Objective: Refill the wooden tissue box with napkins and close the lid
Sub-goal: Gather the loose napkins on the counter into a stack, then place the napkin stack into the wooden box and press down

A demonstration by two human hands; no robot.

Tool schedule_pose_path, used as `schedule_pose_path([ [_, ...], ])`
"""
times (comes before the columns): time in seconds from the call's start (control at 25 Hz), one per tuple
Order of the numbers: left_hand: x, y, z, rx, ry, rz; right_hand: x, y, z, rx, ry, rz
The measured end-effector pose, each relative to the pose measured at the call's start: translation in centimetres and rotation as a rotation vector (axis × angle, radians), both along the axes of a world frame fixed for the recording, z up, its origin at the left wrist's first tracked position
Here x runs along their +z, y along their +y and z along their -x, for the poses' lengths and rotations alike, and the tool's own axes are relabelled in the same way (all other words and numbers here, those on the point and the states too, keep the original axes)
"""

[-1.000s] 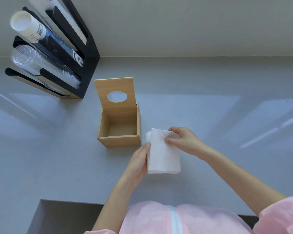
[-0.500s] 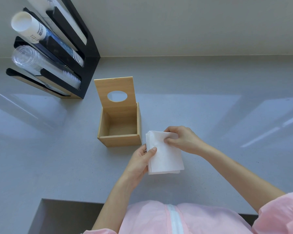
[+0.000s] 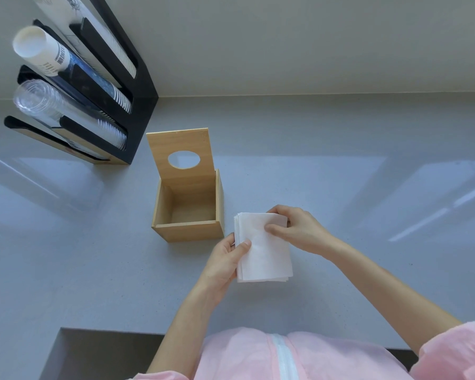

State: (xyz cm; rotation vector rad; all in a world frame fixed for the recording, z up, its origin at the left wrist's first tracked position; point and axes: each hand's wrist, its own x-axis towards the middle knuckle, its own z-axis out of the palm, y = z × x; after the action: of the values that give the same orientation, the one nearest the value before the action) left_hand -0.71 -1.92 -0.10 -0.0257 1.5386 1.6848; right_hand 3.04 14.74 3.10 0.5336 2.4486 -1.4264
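Wooden tissue box [image 3: 188,212] stands on the grey counter [image 3: 340,149], interior bare, its lid [image 3: 180,157] raised upright at the far side. Stack of white napkins [image 3: 262,249] is just right of the box, near its front corner. My left hand [image 3: 225,260] grips the stack's left edge, thumb on top. My right hand [image 3: 296,227] pinches the far right corner. Cup dispenser rack [image 3: 93,86] sits far left.
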Motion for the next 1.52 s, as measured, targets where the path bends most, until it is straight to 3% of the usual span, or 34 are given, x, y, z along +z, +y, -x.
schedule_pose_path([
  [0.24,1.5,1.9,0.0,0.106,0.061,-0.057,0.3,1.0,-1.9,-0.324,-0.052,0.201],
  [0.48,2.5,3.6,-1.6,0.305,0.034,-0.231,0.2,-0.1,-4.2,-0.360,-0.208,0.853],
  [0.6,2.6,3.6,-2.5,0.345,0.036,-0.256,-0.4,-0.4,-4.6,-0.425,-0.141,0.983],
  [0.84,2.7,2.1,-4.0,0.341,0.029,-0.251,-0.5,0.8,-5.1,-0.350,-0.017,0.769],
  [1.04,2.8,-1.0,-3.9,0.390,0.091,-0.070,0.2,0.6,-4.6,-0.199,0.008,0.591],
  [1.52,5.5,-7.8,4.3,0.320,0.294,0.185,2.1,-5.3,3.0,-0.088,0.145,0.216],
])
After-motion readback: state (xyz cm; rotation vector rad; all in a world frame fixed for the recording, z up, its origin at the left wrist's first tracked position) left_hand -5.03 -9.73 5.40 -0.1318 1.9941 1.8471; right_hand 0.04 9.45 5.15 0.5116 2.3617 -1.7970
